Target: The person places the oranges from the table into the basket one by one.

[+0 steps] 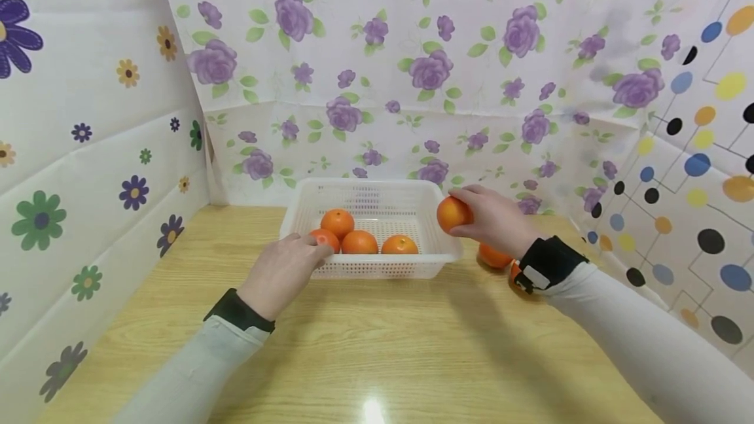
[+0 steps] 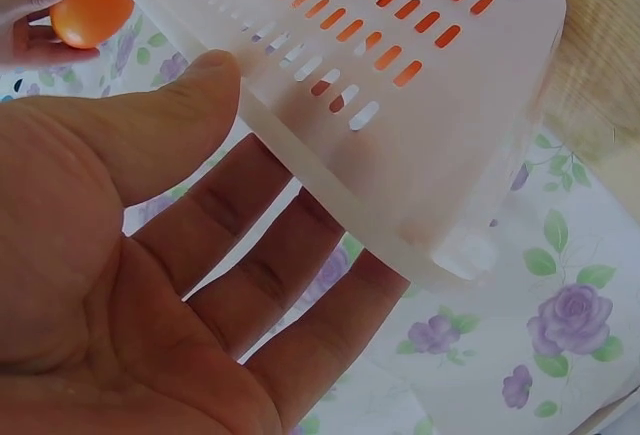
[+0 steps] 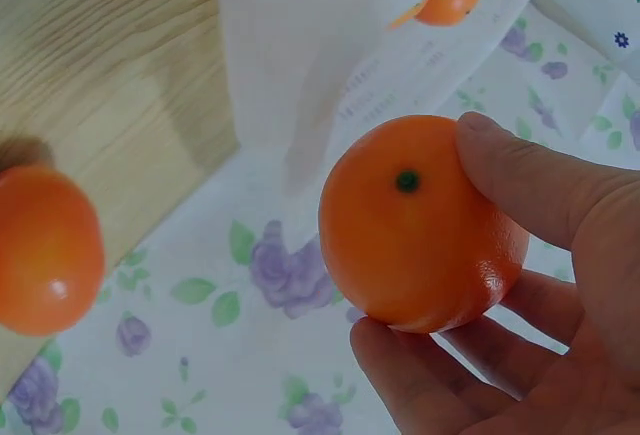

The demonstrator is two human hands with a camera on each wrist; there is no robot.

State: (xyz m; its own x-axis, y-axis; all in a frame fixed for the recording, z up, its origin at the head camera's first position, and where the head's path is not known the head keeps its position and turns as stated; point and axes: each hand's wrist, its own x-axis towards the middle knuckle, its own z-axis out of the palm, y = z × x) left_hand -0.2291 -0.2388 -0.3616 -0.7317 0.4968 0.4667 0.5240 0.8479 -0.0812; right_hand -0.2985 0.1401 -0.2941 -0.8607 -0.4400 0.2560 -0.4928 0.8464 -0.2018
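A white plastic basket (image 1: 377,269) with slotted walls stands on the table, several oranges (image 1: 359,242) lying inside. At its left front corner my left hand (image 1: 284,275) holds the rim, the thumb on one side and the fingers (image 2: 262,250) on the other. My right hand (image 1: 497,218) grips an orange (image 1: 453,214) between thumb and fingertips, raised beside the basket's right rim. The green stem spot of this orange shows in the right wrist view. Below the right hand, two more oranges (image 1: 493,256) rest on the table, partly hidden by the hand and wristband.
The wooden table (image 1: 365,339) reaches back to a hanging cloth (image 1: 377,84) with purple flowers, close behind the basket. Patterned sheets close off the left and right sides. In the right wrist view, one loose orange (image 3: 45,250) lies near the left edge.
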